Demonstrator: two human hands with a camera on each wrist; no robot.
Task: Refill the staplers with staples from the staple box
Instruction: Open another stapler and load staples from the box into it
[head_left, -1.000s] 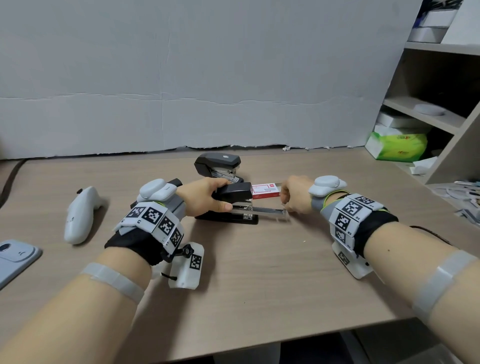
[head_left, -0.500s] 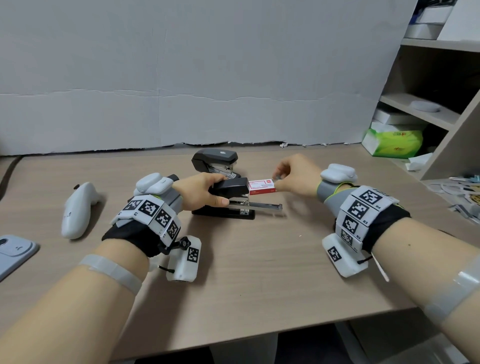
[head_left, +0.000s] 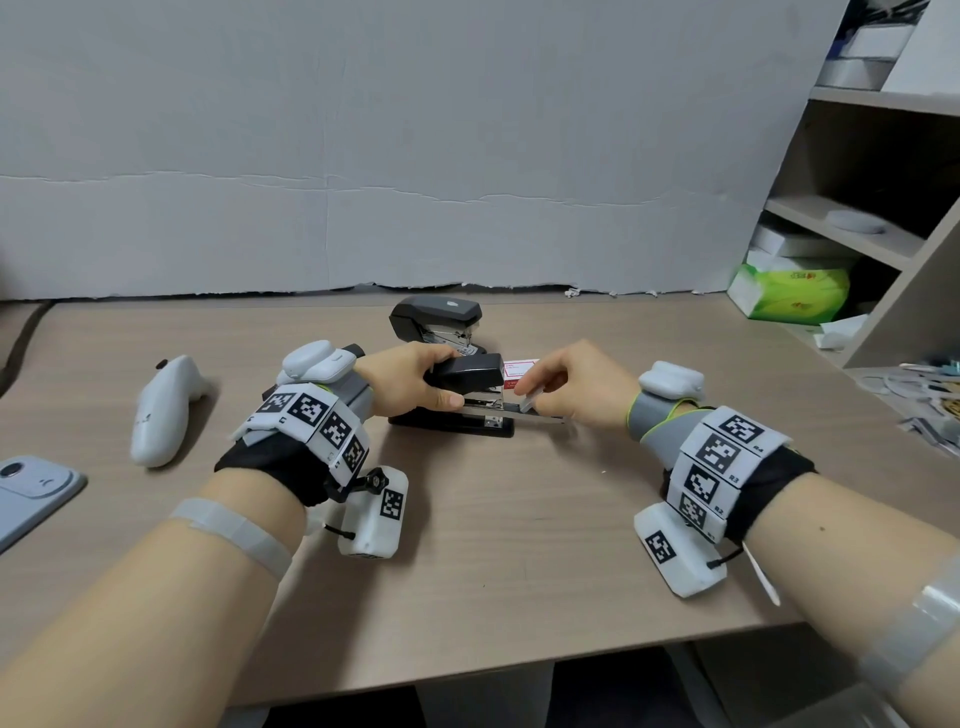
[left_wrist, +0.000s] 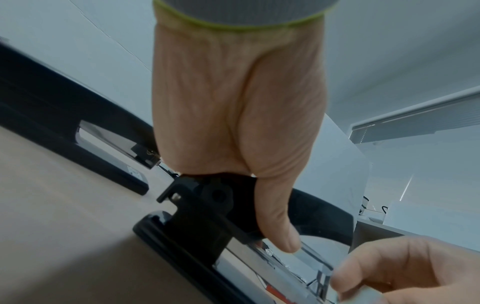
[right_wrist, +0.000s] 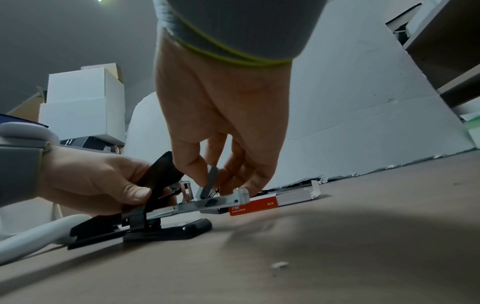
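Right wrist view: our right hand (right_wrist: 221, 131) pinches a staple strip (right_wrist: 210, 179), tilted up, over the near stapler's (head_left: 457, 400) pulled-out tray (right_wrist: 221, 202), long axis running left-right on the worktop (head_left: 519, 545). Left hand (head_left: 410, 384) clamps the lid; staple box (head_left: 519, 370) sits just behind. The strip looks light and brittle, so we'd pinch its sides.

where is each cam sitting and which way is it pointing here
Head: above the desk, looking down and forward; both forearms, left hand on the near stapler.
Left wrist: under the left wrist, looking along the thumb.
Right wrist: low over the desk; right hand pinches a staple strip.
All three share that stapler.
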